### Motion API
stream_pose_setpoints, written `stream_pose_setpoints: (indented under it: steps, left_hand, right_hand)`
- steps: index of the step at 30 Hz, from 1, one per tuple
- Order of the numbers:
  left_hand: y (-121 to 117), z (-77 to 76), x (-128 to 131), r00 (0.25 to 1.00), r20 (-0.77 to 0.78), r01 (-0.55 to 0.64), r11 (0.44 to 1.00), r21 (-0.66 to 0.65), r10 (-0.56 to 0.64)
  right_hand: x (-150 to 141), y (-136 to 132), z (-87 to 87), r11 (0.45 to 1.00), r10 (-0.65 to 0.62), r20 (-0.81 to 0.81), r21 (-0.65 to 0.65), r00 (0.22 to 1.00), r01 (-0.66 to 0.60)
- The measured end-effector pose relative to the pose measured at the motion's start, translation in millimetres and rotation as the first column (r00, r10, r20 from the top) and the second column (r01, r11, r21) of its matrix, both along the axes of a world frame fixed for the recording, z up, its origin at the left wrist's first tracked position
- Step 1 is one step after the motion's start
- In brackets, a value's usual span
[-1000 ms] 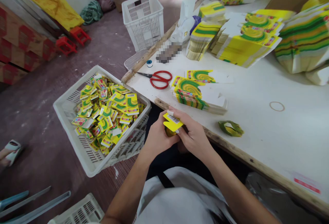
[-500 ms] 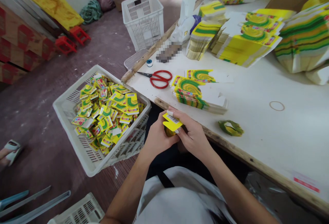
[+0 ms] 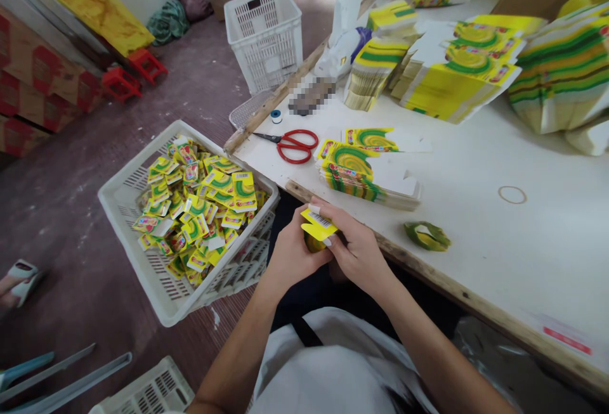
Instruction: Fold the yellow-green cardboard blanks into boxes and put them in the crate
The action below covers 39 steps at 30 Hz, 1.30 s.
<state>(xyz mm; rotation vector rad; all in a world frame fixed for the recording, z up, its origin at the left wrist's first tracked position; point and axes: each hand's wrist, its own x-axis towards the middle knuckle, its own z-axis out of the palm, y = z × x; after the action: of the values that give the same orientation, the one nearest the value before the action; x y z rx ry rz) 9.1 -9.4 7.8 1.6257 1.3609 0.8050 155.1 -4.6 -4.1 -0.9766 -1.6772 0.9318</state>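
Observation:
Between my two hands, just off the table's front edge, is a small yellow cardboard box with a barcode on a raised end flap. My left hand wraps round its left side. From the right, my right hand grips it, fingers on the flap and thumb at its lower edge. Most of the box body is hidden by my fingers. Beyond my hands lies a stack of flat printed box blanks. To the left stands a white plastic crate heaped with small yellow-green boxes.
Red-handled scissors and a small spool lie on the white table. A green crumpled wrapper and a rubber band are on the right. More carton stacks stand behind. An empty-looking crate is on the floor.
Almost nothing differs. Both hands keep the same grip on the small box, and the flap shows only a very slight shift.

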Motion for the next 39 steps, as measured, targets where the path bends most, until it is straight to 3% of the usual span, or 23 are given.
stream_pose_setpoints:
  steps: [16,22,25,29,33,35,39]
  left_hand:
    - [1.9,-0.3,1.8,0.998,0.057,0.007,0.999,0.042,-0.010]
    - [-0.6,-2.7,2.1,0.990,0.117,-0.063,0.994,-0.093,0.073]
    - [-1.1,-4.6,1.0,0.990,0.124,-0.052,0.996,-0.073,0.061]
    - [-1.5,-3.2,0.1,0.992,0.117,-0.036,0.999,-0.032,0.040]
    - [-1.9,3.6,3.9,0.998,0.027,-0.049,0.999,0.014,0.049]
    - [-2.0,5.3,6.2,0.998,-0.003,-0.057,0.998,0.013,0.057]
    - [-2.1,2.6,8.3,0.995,0.053,-0.084,0.996,0.019,0.082]
  right_hand:
    - [-0.1,-0.6,2.2,0.999,0.047,0.033,0.023,0.998,-0.048]
    - [4.1,2.2,4.0,0.994,0.111,0.079,0.008,0.991,-0.112]
    - [4.7,3.2,4.8,0.994,0.110,0.069,0.014,0.992,-0.111]
    - [5.2,2.5,4.9,0.993,0.112,-0.038,-0.033,0.993,-0.113]
    - [6.6,1.1,3.3,0.973,0.071,-0.274,-0.191,0.959,-0.127]
    - [7.2,0.5,3.2,0.966,0.057,-0.319,-0.222,0.946,-0.133]
    - [6.5,0.0,3.5,0.992,0.098,-0.136,-0.070,0.986,-0.108]
